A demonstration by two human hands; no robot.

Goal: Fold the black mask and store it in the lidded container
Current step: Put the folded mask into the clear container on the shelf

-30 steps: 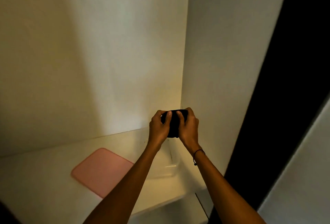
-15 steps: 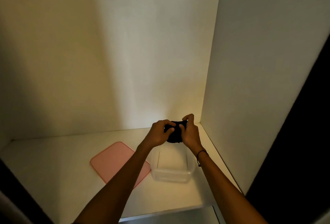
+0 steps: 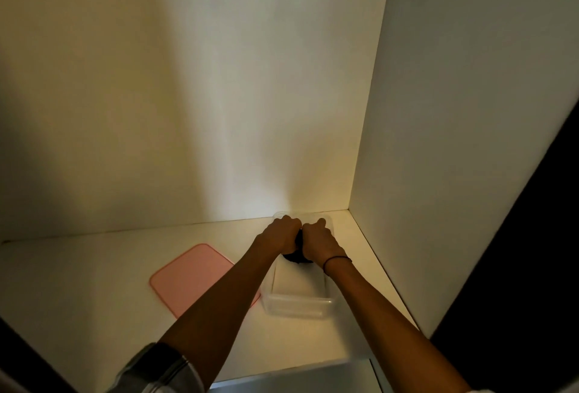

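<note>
Where a moment ago both hands held the black mask (image 3: pixel 297 257) above the clear container (image 3: pixel 299 301), left hand (image 3: pixel 279 233) and right hand (image 3: pixel 319 243) now press it inside, fingers curled tight around it, arms outstretched.
</note>
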